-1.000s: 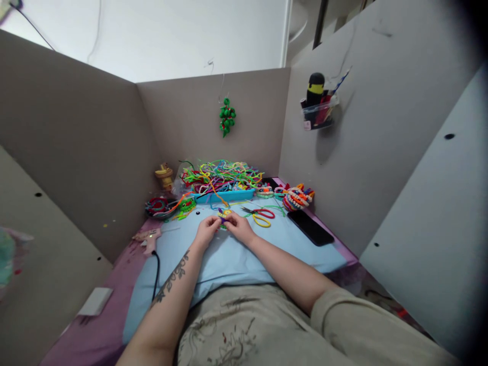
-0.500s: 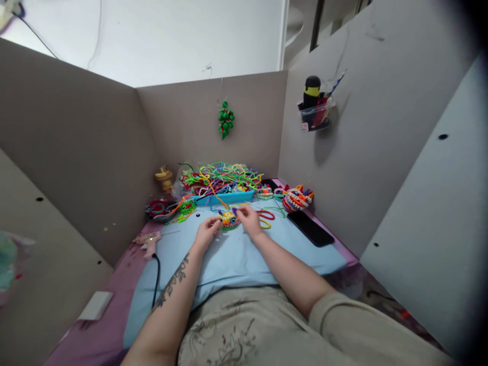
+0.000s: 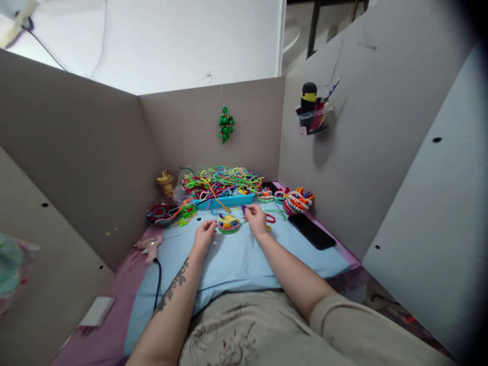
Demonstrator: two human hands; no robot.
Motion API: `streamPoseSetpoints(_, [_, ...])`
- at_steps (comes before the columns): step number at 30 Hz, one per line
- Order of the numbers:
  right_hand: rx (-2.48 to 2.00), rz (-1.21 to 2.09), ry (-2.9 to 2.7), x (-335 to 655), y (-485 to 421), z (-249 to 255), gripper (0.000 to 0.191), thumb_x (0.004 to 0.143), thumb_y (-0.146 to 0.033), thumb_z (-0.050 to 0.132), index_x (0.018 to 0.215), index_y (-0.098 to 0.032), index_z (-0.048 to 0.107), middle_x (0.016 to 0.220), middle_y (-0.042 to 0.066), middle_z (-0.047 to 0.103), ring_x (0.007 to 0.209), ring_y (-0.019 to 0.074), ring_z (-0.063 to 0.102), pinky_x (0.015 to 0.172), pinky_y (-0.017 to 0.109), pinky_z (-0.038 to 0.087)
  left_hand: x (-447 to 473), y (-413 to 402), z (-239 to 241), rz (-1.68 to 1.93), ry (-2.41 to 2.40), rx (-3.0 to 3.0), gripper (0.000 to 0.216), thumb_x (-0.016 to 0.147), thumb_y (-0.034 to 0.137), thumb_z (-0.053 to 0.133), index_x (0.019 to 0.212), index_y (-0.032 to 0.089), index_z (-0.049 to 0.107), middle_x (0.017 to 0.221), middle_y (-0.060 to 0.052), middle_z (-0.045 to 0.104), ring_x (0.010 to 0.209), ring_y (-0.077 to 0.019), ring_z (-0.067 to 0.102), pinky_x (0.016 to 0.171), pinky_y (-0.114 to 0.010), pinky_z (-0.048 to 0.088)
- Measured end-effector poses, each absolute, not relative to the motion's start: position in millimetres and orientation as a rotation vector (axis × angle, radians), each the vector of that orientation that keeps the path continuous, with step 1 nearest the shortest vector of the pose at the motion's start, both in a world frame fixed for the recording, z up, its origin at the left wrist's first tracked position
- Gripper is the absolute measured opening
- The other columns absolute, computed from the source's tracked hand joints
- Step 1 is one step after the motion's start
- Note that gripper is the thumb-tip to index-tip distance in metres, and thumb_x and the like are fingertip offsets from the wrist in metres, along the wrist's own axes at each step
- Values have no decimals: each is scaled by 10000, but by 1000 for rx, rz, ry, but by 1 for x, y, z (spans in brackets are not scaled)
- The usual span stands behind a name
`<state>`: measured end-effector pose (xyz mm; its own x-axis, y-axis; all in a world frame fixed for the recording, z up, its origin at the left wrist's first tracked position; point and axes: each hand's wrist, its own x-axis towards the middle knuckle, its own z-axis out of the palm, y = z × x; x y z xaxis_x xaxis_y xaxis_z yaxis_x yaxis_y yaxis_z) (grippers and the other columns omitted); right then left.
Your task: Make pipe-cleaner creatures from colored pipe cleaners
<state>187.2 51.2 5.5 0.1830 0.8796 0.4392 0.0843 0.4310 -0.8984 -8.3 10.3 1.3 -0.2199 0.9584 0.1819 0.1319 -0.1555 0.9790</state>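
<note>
A small round craft figure (image 3: 229, 223) of coloured pipe cleaners, yellow with a green rim, lies on the light blue mat (image 3: 236, 259). My left hand (image 3: 204, 236) pinches its left edge with curled fingers. My right hand (image 3: 256, 219) is a little to the figure's right, fingers closed on a small purple piece (image 3: 243, 209). Red and yellow scissors (image 3: 270, 219) lie partly hidden behind my right hand.
A blue tray (image 3: 223, 200) heaped with coloured pipe cleaners stands at the back. Finished figures (image 3: 296, 200) sit at the right, beside a black phone (image 3: 311, 231). A glue gun (image 3: 150, 246) with a black cord lies left. Grey partition walls enclose the desk.
My hands have moved apart. The right hand has drawn away to the right with the purple piece, leaving the figure in full view by the left hand. The camera tilted down slightly.
</note>
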Motion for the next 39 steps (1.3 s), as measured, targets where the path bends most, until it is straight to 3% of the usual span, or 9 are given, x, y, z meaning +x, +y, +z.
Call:
streamPoseSetpoints(3, [-1045,651,-1293,192,50,6,195,775,-327,445,845,-191,566,666,22,598,596,172,572,558,269,442,-7,12,2,1444,1390,1320,441,634,506,626,870,133,622,741,-55,637,571,-118,525,474,-204,382])
streamPoseSetpoints(9, [-579,545,-2089,149,16,0,96,759,-243,519,746,-232,613,731,27,640,711,163,573,718,270,424,-10,11,1,1473,1352,1326,455,615,510,644,865,130,633,712,-46,635,555,-116,527,473,-209,382])
streamPoseSetpoints(16, [-1082,630,-1265,186,56,2,225,795,-326,426,886,-182,573,671,23,601,600,177,572,578,280,440,-6,10,1,1414,1376,1357,419,655,481,609,900,142,632,702,-28,623,575,-123,537,466,-204,376])
streamPoseSetpoints(19, [-1049,572,-1363,181,52,-1,208,789,-320,444,864,-193,591,684,29,612,628,185,576,614,293,444,-4,9,2,1387,1356,1459,455,689,453,592,1026,148,606,698,-20,608,585,-126,541,485,-208,389])
streamPoseSetpoints(24, [-653,524,-1952,152,30,-4,137,770,-288,519,825,-232,631,795,33,654,748,184,586,738,294,430,-4,1,6,1607,1473,1610,461,765,398,534,1163,166,499,897,-61,596,673,-131,557,647,-264,456])
streamPoseSetpoints(27, [-899,482,-1614,169,42,1,168,792,-296,471,822,-208,612,742,33,640,689,178,581,674,283,435,-10,-2,9,1925,1699,1569,544,797,373,508,1281,187,342,1167,-129,473,888,-177,538,802,-330,439])
streamPoseSetpoints(30, [-1090,465,-1322,199,60,3,186,786,-304,452,829,-182,585,639,13,605,580,167,564,581,265,428,-17,2,10,2238,1877,1479,594,804,349,509,1308,155,261,1289,-173,326,1149,-238,386,985,-404,305])
streamPoseSetpoints(33, [-1088,419,-1409,202,57,1,182,777,-290,452,807,-179,593,608,7,600,572,161,558,581,256,423,-22,9,7,2257,1912,1433,472,828,312,465,1247,143,328,1203,-152,397,1122,-227,404,982,-412,309])
streamPoseSetpoints(39, [-752,380,-1898,165,34,0,167,788,-276,471,793,-207,624,753,21,651,696,149,583,685,243,430,-22,9,2,2007,1887,1746,242,779,227,511,1016,181,519,1021,-84,518,1017,-213,478,913,-387,387])
